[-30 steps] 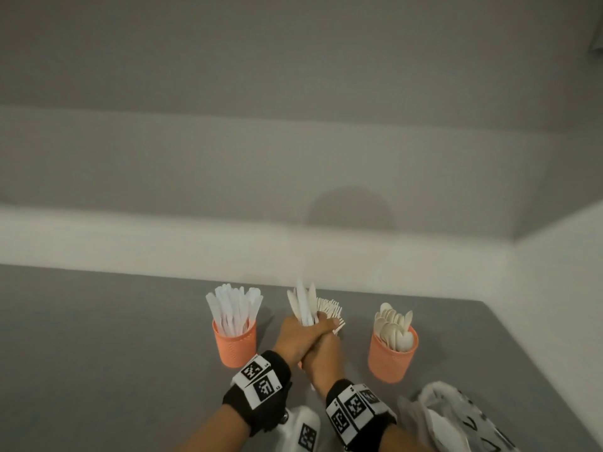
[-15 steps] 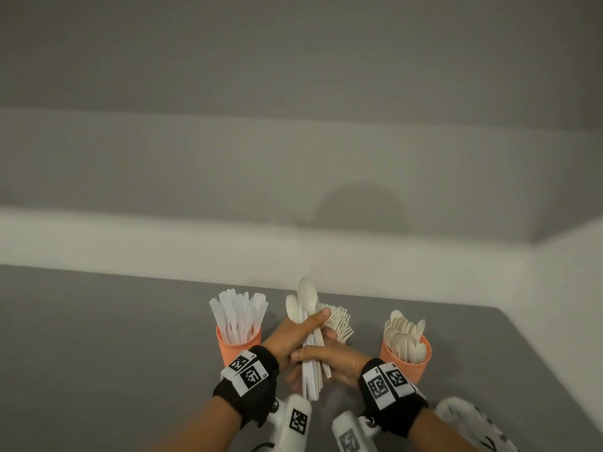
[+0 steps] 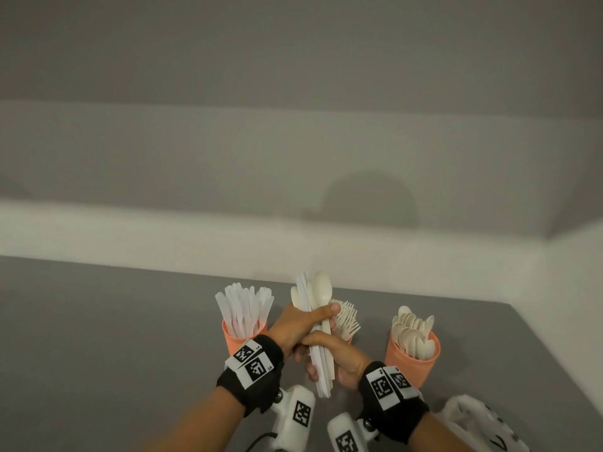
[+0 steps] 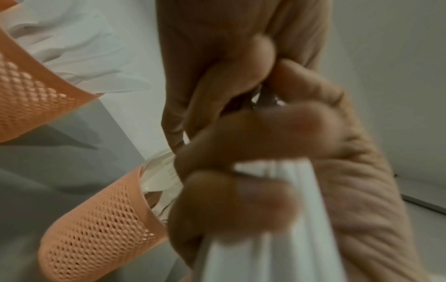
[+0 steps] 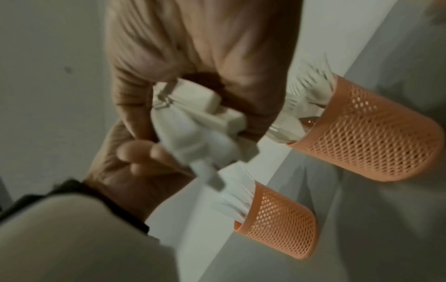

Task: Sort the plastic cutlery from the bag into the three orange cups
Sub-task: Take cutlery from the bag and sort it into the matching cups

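Both hands now share mixed bundle (image 3: pixel 316 324) of spoons and knives, raised upright above middle cup (image 4: pixel 96 225). Left hand (image 3: pixel 295 324) fingers wrapped round upper half; right hand (image 3: pixel 339 355), moved underneath, pinches handles. Bag (image 3: pixel 473 422) lies right on surface (image 3: pixel 98 337). Likely separating pieces for knife cup (image 3: pixel 239 337) and spoon cup (image 3: pixel 411 363).

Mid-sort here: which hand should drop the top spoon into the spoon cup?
Probably right. The right hand is nearer the orange mesh cup of white plastic spoons, while the left hand grips the mixed bundle of white plastic cutlery near the knife-filled orange cup.
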Available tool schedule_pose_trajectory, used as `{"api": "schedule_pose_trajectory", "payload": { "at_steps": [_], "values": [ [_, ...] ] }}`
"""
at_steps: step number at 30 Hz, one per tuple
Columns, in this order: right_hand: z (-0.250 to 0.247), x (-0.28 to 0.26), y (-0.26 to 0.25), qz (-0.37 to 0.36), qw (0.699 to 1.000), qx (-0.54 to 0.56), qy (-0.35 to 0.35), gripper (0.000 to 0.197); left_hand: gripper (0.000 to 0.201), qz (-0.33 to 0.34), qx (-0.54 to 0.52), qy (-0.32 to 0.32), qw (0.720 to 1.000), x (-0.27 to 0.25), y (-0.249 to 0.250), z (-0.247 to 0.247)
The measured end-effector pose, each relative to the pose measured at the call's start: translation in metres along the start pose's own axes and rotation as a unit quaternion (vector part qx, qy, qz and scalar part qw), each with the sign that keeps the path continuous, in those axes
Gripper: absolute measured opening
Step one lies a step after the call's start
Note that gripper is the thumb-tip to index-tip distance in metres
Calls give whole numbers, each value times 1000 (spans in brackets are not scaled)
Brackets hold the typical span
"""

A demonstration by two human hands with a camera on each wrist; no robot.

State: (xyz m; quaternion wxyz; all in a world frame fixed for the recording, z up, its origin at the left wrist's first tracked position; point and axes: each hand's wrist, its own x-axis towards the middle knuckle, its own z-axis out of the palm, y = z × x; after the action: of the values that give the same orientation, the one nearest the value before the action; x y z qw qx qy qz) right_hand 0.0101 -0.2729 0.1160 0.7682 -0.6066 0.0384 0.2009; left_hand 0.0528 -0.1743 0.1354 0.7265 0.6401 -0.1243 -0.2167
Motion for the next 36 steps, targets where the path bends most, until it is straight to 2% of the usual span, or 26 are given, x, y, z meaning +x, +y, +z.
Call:
{"api": "schedule_pose_trajectory", "payload": {
  "at_steps": [2,4,7,9,12,14,17,21,25,31,36],
  "values": [
    [1,-1,0,1,1000,-5,7,15,21,-9,-19,-5,1000,0,1,-3],
    [0,1,2,-2,1000,1,26,12,36,-14,-40,15,999,2,1,-7],
    [-6,3,4,-8,999,17,50,27,44,8,-19,100,995,5,-1,-15],
    [-11,4,5,-12,999,7,47,36,35,43,7,146,988,8,-1,-20],
    [-12,4,7,-9,999,-2,38,40,21,63,49,148,986,12,0,-22],
    [-13,5,9,-13,999,-8,41,42,22,58,59,154,985,15,-2,-23],
    [-13,5,8,-12,999,-11,50,34,25,34,27,163,986,18,-5,-25],
    [-15,6,7,-7,997,24,70,33,17,13,32,177,984,21,-6,-27],
    [-13,11,11,-28,995,-8,95,28,20,4,28,206,978,22,-12,-23],
    [-5,20,12,-103,983,-64,135,16,29,18,69,256,964,20,-22,-12],
    [-4,22,16,-104,983,-66,136,18,35,-3,137,234,963,14,-29,-10]
  ]
}}
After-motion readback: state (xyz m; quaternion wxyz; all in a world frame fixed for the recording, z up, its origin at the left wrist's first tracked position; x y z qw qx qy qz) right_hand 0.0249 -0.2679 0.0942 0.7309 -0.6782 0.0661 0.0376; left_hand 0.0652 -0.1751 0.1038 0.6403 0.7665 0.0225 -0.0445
